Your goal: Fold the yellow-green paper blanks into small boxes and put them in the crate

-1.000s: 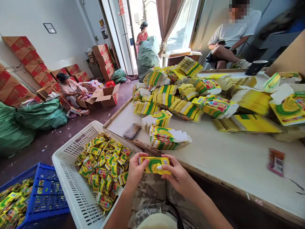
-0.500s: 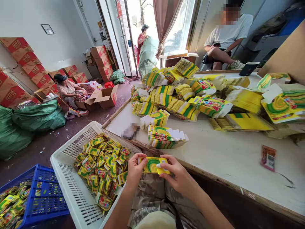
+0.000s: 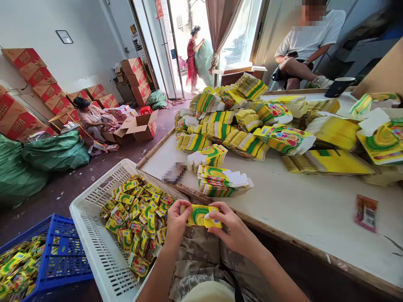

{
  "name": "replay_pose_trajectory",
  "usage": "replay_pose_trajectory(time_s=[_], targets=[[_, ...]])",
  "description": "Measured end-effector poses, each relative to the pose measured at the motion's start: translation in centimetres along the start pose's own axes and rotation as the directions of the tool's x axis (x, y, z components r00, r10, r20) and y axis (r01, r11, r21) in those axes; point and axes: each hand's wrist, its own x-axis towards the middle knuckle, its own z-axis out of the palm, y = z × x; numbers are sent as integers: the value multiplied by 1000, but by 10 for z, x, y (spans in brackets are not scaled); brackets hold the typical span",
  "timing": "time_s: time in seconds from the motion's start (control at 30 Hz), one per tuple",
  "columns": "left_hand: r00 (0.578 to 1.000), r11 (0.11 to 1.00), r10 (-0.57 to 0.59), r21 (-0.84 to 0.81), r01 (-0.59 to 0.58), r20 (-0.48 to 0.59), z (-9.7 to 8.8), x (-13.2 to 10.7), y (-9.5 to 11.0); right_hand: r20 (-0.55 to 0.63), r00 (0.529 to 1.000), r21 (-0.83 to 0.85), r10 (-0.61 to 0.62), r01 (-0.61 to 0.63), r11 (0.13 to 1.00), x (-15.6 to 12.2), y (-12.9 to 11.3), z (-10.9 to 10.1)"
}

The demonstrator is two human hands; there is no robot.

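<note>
Between my two hands, just off the table's front edge, is a small yellow and green printed carton. My left hand pinches its left end between thumb and fingers. At the right end, my right hand grips it near a white and yellow flap. Beside my left hand stands a white plastic basket holding many small yellow cartons. On the table in front of my hands lies a stack of flattened cartons, with a large heap of carton bundles behind it.
The white table has a worn wooden edge. A small red packet and a dark cup rest on it. At lower left is a blue crate of cartons. Three other people are around the room, one sitting by boxes.
The view has shifted slightly. My hands keep the same hold on the small carton. By the doorway, the person in red has moved outward with the big green sack.
</note>
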Motion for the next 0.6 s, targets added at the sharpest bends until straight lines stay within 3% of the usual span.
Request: replay_pose_trajectory(time_s=[0.17, 0.3, 0.37, 0.43, 0.57, 0.6], targets=[[998, 997, -45, -67, 48, 43, 3, -6, 3, -227, 973, -36, -47, 39, 999, -1, 3, 17], [998, 994, -46, -98, 49, 31, 0, -7, 7, -221, 972, -100, -75, 54, 994, 13, 15, 20], [1000, 997, -2, -84, 0, -31, -8, -5, 12, -216, 971, -96, -105, 85, 992, 32, 8, 5], [988, 997, 67, -36, -73, -138, -22, 0, 18, -286, 949, -66, -129, 115, 991, 55, -8, -23], [898, 971, 218, 175, -161, -382, -69, 16, 24, -531, 845, 74, -58, 114, 991, 88, -33, -81], [875, 956, 248, 249, -153, -415, -84, 19, 23, -517, 854, 57, -52, 95, 994, 90, -31, -88]])
